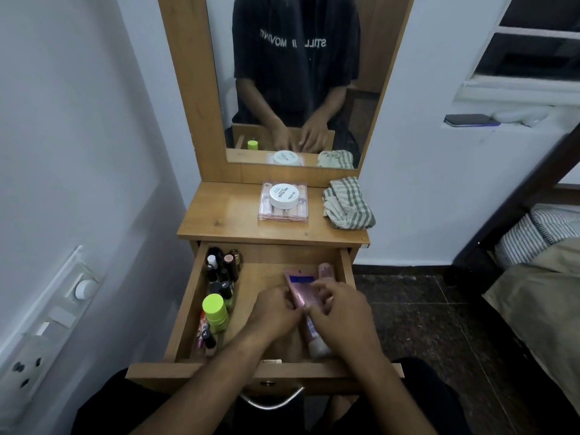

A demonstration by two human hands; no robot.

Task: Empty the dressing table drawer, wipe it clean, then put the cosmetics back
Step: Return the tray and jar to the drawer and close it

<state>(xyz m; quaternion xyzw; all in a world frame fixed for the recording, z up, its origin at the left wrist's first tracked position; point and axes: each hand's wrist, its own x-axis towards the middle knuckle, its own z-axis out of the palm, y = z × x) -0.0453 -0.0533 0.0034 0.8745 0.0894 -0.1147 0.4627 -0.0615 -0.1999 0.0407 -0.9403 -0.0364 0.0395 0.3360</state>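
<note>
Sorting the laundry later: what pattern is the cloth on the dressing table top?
The cloth is pale with grey-green checked stripes; the head view shows it.

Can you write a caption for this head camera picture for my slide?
Two hands, left and right, hold a pink tube over an open drawer beside small bottles.

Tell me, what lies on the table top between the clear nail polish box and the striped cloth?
Nothing: in the head view, bare wood of the table top separates the nail polish box and the striped cloth.

White walls (78,120), dark speckled floor (423,309), bed (539,277) right, window (533,42).
</note>
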